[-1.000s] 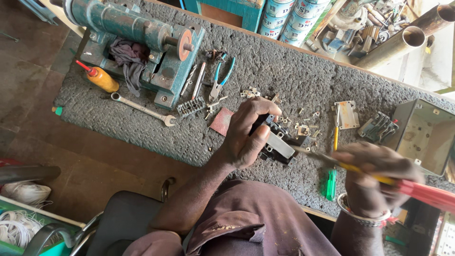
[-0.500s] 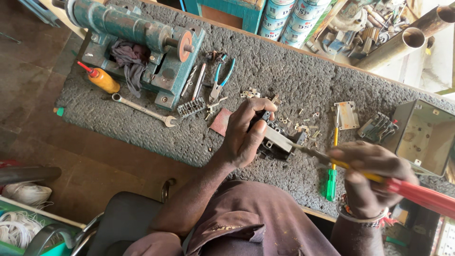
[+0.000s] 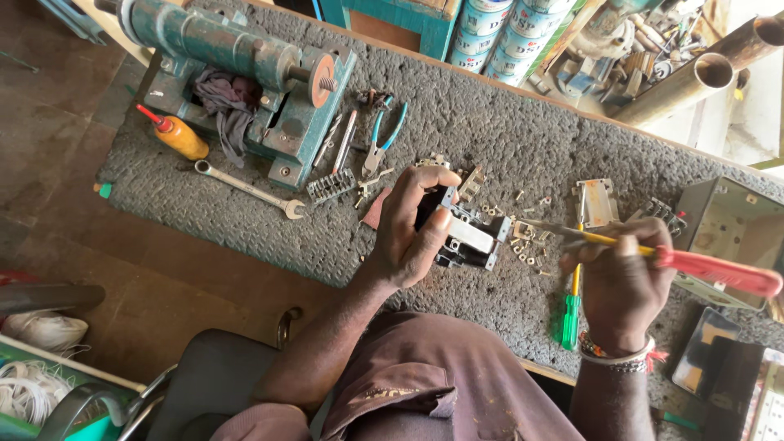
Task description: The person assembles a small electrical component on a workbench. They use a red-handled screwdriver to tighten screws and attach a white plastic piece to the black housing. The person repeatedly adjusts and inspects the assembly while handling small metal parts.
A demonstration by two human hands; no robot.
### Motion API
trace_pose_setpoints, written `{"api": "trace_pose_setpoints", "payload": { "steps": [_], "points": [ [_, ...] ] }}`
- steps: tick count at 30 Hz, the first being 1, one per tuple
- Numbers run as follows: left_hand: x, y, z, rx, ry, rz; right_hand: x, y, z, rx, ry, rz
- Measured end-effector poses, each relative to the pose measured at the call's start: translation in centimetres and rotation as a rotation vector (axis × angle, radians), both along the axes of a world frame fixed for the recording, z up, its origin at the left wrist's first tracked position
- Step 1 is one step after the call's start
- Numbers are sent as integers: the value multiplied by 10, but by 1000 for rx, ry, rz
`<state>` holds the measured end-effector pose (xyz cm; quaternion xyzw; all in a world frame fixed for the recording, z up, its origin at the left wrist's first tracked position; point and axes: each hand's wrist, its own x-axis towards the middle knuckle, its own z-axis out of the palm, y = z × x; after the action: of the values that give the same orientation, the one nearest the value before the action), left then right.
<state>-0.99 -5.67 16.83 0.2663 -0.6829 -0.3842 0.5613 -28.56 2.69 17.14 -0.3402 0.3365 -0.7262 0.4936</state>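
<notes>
My left hand (image 3: 412, 229) grips a black and grey electrical switch block (image 3: 467, 238) held just above the grey mat (image 3: 490, 131). My right hand (image 3: 619, 282) holds a red-handled screwdriver (image 3: 702, 268) whose yellow shaft and tip point left toward the block. The tip sits just right of the block, over loose small screws and metal parts (image 3: 527, 245) scattered on the mat. A green-handled screwdriver (image 3: 570, 314) lies on the mat under my right hand.
A teal bench machine (image 3: 245, 73) stands at the back left with an orange oil bottle (image 3: 175, 135), a wrench (image 3: 249, 188) and blue-handled pliers (image 3: 380, 143) near it. A grey metal box (image 3: 723, 233) sits at right. Pipes (image 3: 686, 82) and cans (image 3: 490, 33) line the back.
My left hand has turned the switch block slightly and my right hand has drawn the screwdriver tip a little back from it, to the right.
</notes>
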Motion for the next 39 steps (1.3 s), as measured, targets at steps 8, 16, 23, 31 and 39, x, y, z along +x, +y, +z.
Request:
{"api": "trace_pose_setpoints", "payload": {
  "steps": [8,16,23,31,39],
  "points": [
    [-1,4,12,64,83,-61,-6,-2,-35,16,111,-3],
    [-3,4,27,-21,49,-82,-14,0,-12,-278,165,-113],
    [-11,6,35,-9,26,-135,3,-21,-1,-370,197,-114],
    [-8,17,47,-39,-39,-138,11,-24,-1,-242,218,-30],
    [-10,22,53,-113,-71,-147,6,-19,6,-291,219,-43]
  ]
}}
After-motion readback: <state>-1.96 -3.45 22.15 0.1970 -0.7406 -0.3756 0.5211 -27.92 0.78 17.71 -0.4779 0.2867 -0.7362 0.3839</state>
